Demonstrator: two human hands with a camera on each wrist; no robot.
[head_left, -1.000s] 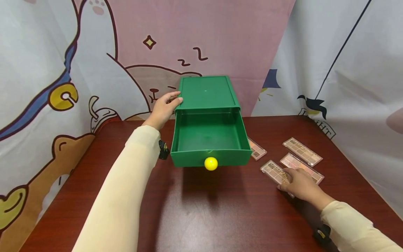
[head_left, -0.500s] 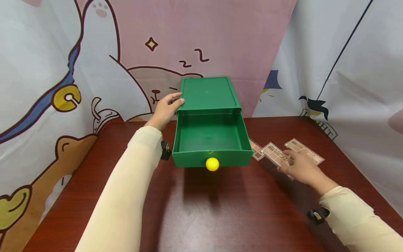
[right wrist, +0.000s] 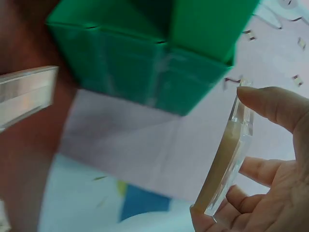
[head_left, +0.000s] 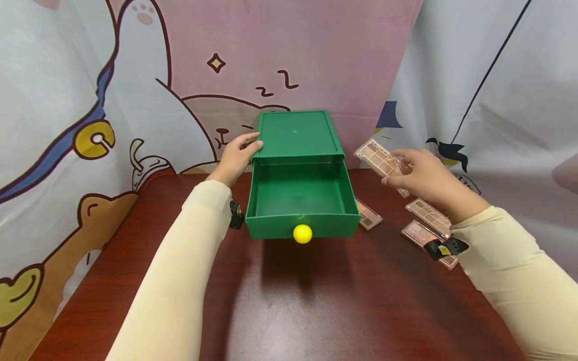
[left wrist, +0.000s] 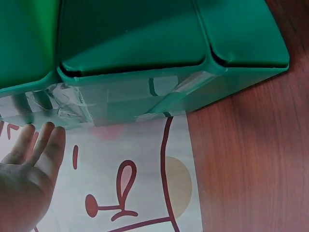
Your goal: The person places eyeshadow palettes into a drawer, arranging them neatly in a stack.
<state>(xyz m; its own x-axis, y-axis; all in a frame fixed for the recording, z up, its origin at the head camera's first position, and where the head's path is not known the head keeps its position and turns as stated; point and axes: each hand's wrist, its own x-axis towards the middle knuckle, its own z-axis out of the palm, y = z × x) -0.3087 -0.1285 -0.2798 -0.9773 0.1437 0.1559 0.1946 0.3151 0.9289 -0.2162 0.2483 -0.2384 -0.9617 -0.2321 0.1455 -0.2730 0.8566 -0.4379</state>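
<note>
The green drawer box [head_left: 298, 133] stands with its drawer [head_left: 300, 190] pulled out; inside it nothing lies, and a yellow ball knob [head_left: 302, 234] is on its front. My left hand [head_left: 236, 158] rests its fingertips at the box's left side, fingers nearly straight. In the left wrist view the hand [left wrist: 34, 174] is beside the green side wall. My right hand [head_left: 431, 180] grips a clear-cased palette [head_left: 381, 160] raised to the right of the box. In the right wrist view, thumb and fingers of the hand [right wrist: 275, 159] pinch the palette [right wrist: 224, 159] by its edges.
Two palettes [head_left: 426, 216] [head_left: 417, 233] lie on the dark red table [head_left: 384, 296] under the right wrist. Another palette [head_left: 369, 214] lies beside the drawer's right wall, partly hidden by it. A printed cloth [head_left: 334, 55] hangs behind the box.
My right hand has lifted a palette off the table and carried it up and away, to the box's right. The left hand has stayed at the box's left side.
</note>
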